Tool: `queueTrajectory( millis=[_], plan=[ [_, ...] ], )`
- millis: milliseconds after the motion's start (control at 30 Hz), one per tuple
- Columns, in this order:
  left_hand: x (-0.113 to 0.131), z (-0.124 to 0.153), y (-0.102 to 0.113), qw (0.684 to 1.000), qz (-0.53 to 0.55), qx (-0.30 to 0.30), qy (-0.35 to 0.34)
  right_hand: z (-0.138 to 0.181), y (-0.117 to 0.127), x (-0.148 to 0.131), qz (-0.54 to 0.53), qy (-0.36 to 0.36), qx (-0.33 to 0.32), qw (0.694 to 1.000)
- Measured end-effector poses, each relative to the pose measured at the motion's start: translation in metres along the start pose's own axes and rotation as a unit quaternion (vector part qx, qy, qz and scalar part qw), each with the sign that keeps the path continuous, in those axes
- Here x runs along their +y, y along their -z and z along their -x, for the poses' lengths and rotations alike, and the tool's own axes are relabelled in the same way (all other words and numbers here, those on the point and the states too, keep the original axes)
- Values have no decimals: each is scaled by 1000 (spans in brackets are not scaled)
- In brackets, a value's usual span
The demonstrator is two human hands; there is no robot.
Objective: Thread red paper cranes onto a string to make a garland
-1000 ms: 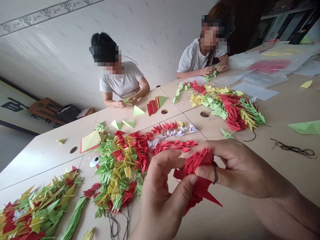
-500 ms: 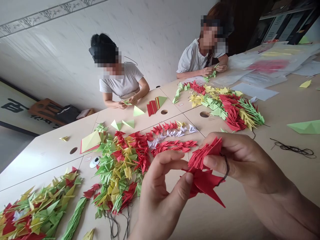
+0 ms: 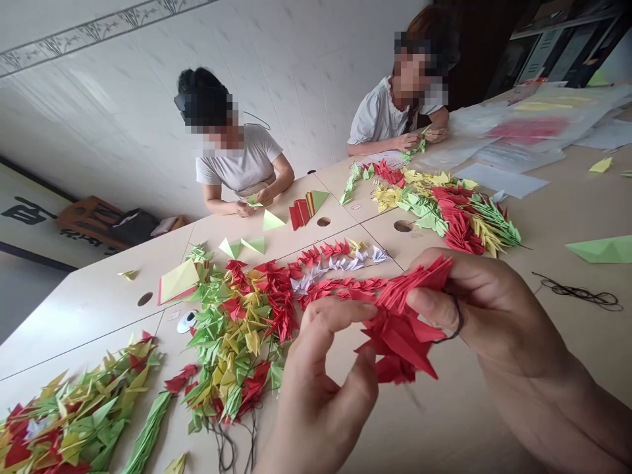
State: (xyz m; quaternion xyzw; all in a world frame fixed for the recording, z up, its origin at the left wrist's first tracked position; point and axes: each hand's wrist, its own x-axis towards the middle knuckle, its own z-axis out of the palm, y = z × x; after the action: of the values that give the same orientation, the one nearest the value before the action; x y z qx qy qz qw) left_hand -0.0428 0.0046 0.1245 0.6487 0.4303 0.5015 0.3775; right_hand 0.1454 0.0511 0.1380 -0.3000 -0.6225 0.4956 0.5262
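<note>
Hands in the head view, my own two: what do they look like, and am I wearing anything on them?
Both the left hand and right hand are bare: no gloves, rings or watch show, and no sleeve on the right forearm. A thin dark thread loops round the right index finger.

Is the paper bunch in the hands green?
No, the bunch of folded papers pinched in the right hand is red.
</note>
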Motion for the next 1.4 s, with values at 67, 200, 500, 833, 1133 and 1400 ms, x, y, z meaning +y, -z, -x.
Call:
queueTrajectory(
  millis=[67, 200, 500, 833, 1133, 1400],
  plan=[
    [-1, -1, -2, 1000, -20, -4, -13, 1, -1, 0, -10, -1, 2, 1000],
    [-5, -5, -5, 996, -82, 22, -12, 1, -3, 0, 18, 5, 15, 1000],
    [-9, -7, -5, 994, -108, -20, -10, 1, -5, 0, 8, 6, 8, 1000],
    [-11, -6, -4, 1000, 9, -20, 13, 0, -6, 2, 9, 15, 17, 1000],
    [-9, -3, -9, 981, 169, 67, 71, 0, -4, 1, -55, 18, -22, 998],
    [-8, -4, -8, 954, 279, 69, 90, 3, -6, 5, 41, 170, -77, 982]
  ],
)
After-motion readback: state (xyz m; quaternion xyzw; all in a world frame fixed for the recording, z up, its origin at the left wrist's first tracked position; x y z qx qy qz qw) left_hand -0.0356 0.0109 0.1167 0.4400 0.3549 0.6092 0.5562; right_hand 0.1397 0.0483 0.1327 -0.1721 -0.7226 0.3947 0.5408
